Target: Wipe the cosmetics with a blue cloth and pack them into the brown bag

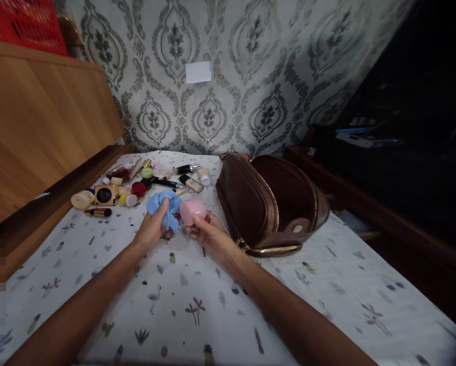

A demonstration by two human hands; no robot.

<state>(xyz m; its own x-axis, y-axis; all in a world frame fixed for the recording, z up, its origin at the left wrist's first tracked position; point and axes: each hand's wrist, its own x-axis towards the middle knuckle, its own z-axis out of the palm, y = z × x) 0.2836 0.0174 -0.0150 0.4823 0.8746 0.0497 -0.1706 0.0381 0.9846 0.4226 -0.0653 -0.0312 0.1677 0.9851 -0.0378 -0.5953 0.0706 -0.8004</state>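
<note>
My left hand (pixel 153 226) is closed around a crumpled light-blue cloth (pixel 166 203). Right beside it, my right hand (pixel 209 231) grips a rounded, shiny pink item (pixel 192 210) whose exact kind I cannot make out. Cloth and pink item meet or nearly meet above the patterned sheet. To the right of my hands sits a brown leather toiletry bag (pixel 247 198), unzipped, with its dark inside showing. Beyond my left hand lie several cosmetics, among them a foundation bottle (pixel 191 183), a small cream tube (pixel 203 176) and a round red-lidded jar (pixel 138 189).
A wooden cabinet (pixel 45 112) with a red plastic basket (pixel 26 25) on top stands at the left. Patterned wallpaper with a white switch plate (pixel 198 72) rises behind. Along the right runs a dark wooden edge (pixel 368 198). A black-capped stick (pixel 97 212) lies near the left edge.
</note>
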